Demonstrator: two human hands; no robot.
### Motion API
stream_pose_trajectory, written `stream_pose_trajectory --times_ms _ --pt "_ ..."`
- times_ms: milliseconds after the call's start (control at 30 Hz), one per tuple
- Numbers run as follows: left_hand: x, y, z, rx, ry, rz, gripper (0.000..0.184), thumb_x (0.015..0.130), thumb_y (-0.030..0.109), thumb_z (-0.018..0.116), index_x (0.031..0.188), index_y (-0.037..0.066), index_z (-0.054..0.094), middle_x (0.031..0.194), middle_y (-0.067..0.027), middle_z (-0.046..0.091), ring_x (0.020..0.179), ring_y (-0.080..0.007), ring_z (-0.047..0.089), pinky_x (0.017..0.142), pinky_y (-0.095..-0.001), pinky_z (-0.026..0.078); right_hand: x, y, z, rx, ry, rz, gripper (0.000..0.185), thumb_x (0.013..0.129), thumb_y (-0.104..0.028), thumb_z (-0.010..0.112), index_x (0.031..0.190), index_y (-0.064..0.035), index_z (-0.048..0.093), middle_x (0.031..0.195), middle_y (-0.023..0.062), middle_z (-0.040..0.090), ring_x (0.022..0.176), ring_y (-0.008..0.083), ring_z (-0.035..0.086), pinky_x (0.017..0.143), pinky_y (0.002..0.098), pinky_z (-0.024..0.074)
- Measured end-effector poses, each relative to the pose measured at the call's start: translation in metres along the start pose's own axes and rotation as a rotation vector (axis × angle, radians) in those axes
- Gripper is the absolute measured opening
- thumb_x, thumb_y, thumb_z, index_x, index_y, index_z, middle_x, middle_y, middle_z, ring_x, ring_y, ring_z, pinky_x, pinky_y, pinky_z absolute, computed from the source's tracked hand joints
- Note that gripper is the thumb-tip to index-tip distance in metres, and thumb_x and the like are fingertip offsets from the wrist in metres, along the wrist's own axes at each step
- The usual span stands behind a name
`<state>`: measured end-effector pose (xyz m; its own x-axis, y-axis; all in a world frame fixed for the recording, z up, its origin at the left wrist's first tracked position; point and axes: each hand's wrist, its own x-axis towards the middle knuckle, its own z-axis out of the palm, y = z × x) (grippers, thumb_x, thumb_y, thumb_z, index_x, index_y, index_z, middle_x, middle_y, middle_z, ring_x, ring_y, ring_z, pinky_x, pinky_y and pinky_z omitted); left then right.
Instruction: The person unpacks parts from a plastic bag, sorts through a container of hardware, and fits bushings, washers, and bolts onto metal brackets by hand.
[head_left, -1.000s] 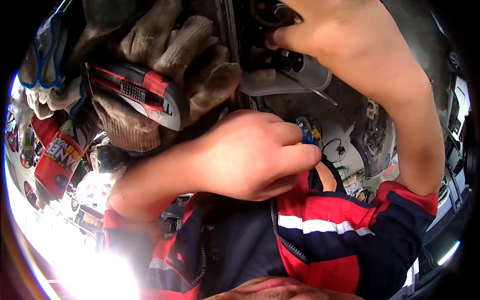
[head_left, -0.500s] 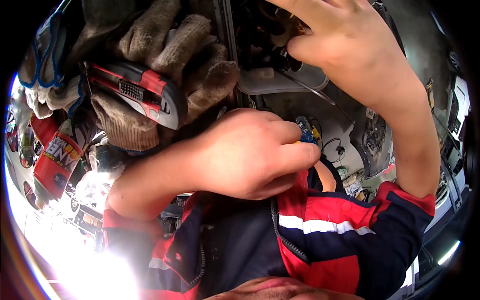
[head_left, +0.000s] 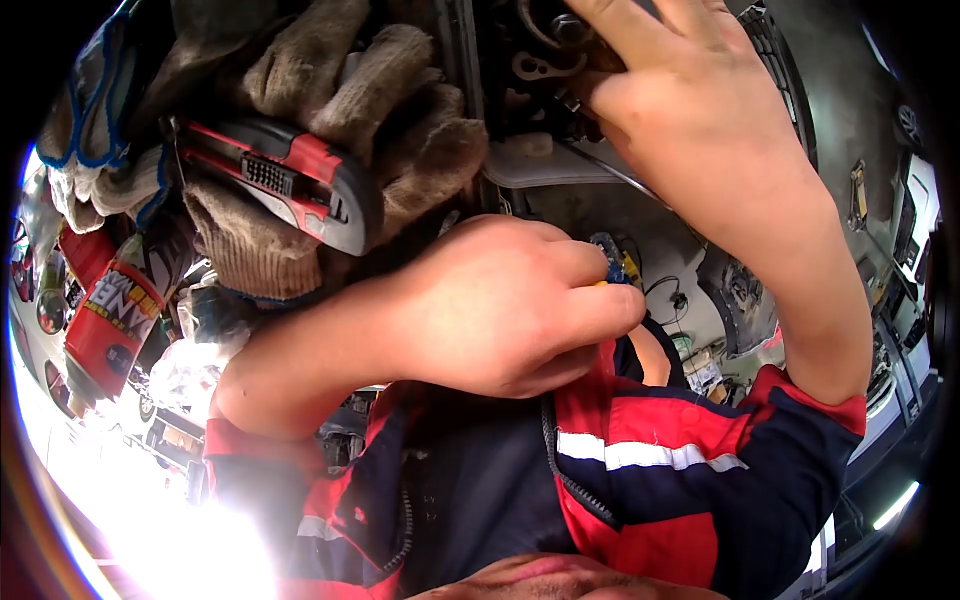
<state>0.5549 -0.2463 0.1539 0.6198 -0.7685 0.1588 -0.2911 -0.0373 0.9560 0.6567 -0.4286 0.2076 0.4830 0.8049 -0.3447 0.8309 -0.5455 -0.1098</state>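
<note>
My left hand (head_left: 515, 310) is closed in a fist at the middle, thumb and index finger pressed together; a small yellow bit shows between them, the rest hidden. At upper right my right hand (head_left: 690, 100) has its fingers apart over dark metal parts, its fingertips partly cut off by the top edge. A metal plate with holes (head_left: 545, 67) lies beside its thumb. Below the thumb, a thin metal rod (head_left: 615, 172) crosses a grey rim (head_left: 530, 176). To the left, a red and black utility knife (head_left: 285, 180) rests on dirty knit gloves (head_left: 390, 85).
Blue-edged gloves (head_left: 95, 130), a red labelled container (head_left: 115, 320) and clear plastic (head_left: 195, 365) are at the left. A blue and yellow object (head_left: 620, 262), cables (head_left: 680, 300) and a bare arm (head_left: 650, 352) are beyond my left hand. A car part (head_left: 738, 300) lies below my right forearm.
My right hand has moved slightly down and right, and its fingers have spread, uncovering more of the metal parts. My left hand has stayed nearly still.
</note>
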Motion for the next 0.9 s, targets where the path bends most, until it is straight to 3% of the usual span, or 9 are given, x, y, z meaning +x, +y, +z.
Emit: stream_pose_trajectory --times_ms 133,300,400,533,600,633,767,900 --pt "0.000 0.000 0.000 -0.001 -0.005 -0.004 0.037 0.074 0.011 0.076 0.108 0.009 0.062 0.079 -0.0079 0.051 0.064 -0.0315 0.056 0.053 -0.0434 0.045 0.006 0.001 0.004 0.107 -0.038 0.082 0.020 0.078 -0.018 0.066 0.082 -0.0002 0.075 0.151 0.0317 0.043 0.140 0.0513 0.041 0.117 0.0639 0.0318" --pt "-0.001 0.000 0.000 -0.007 -0.008 -0.003 0.037 0.074 0.011 0.076 0.108 0.009 0.062 0.079 -0.0081 0.052 0.065 -0.0318 0.057 0.054 -0.0438 0.045 0.004 -0.001 0.015 0.043 0.171 0.026 0.020 0.087 -0.017 0.063 0.091 -0.0015 0.076 0.151 0.0311 0.040 0.142 0.0516 0.037 0.119 0.0632 0.0282" --pt "0.000 -0.001 0.001 -0.017 0.002 0.002 0.036 0.075 0.011 0.076 0.108 0.010 0.062 0.079 -0.0081 0.052 0.065 -0.0319 0.057 0.054 -0.0438 0.045 0.005 -0.001 0.016 -0.074 0.079 0.049 0.021 0.091 -0.016 0.063 0.097 -0.0020 0.076 0.151 0.0304 0.039 0.142 0.0514 0.036 0.119 0.0629 0.0270" --pt "-0.001 -0.002 0.001 -0.032 0.004 0.010 0.035 0.075 0.011 0.076 0.107 0.010 0.062 0.079 -0.0080 0.052 0.065 -0.0319 0.057 0.054 -0.0437 0.046 0.001 0.017 0.007 0.217 0.146 -0.099 0.025 0.090 -0.023 0.068 0.099 -0.0006 0.074 0.151 0.0315 0.037 0.143 0.0520 0.035 0.120 0.0621 0.0258" --pt "-0.002 -0.003 0.001 -0.030 0.002 0.006 0.035 0.075 0.012 0.076 0.107 0.010 0.062 0.079 -0.0080 0.052 0.064 -0.0318 0.056 0.054 -0.0438 0.045 -0.012 0.025 0.005 0.400 0.269 -0.055 0.019 0.088 -0.014 0.069 0.100 0.0008 0.071 0.142 0.0259 0.047 0.133 0.0427 0.044 0.115 0.0523 0.0320" --pt "-0.002 -0.002 0.000 -0.029 0.002 0.003 0.036 0.075 0.012 0.076 0.107 0.010 0.061 0.079 -0.0079 0.052 0.064 -0.0317 0.056 0.054 -0.0438 0.045 -0.023 0.020 0.000 0.454 0.305 0.086 0.016 0.087 -0.002 0.068 0.102 0.0018 0.068 0.133 0.0198 0.057 0.124 0.0330 0.054 0.109 0.0424 0.0387" --pt "0.000 -0.001 -0.002 -0.081 0.010 -0.010 0.031 0.077 0.009 0.073 0.106 0.009 0.063 0.078 -0.0084 0.054 0.065 -0.0320 0.058 0.055 -0.0431 0.047 -0.058 0.011 0.010 0.646 0.514 0.451 0.029 0.085 0.014 0.067 0.112 0.0045 0.066 0.117 0.0108 0.068 0.105 0.0174 0.064 0.095 0.0285 0.0491" --pt "0.001 0.004 -0.010 -0.383 0.037 -0.117 0.021 0.084 0.004 0.067 0.105 0.006 0.064 0.086 -0.0103 0.066 0.072 -0.0296 0.066 0.061 -0.0376 0.052 -0.081 -0.017 0.011 0.872 0.568 0.466 0.034 0.080 0.018 0.068 0.112 0.0050 0.065 0.112 0.0145 0.066 0.098 0.0173 0.062 0.089 0.0275 0.0501"
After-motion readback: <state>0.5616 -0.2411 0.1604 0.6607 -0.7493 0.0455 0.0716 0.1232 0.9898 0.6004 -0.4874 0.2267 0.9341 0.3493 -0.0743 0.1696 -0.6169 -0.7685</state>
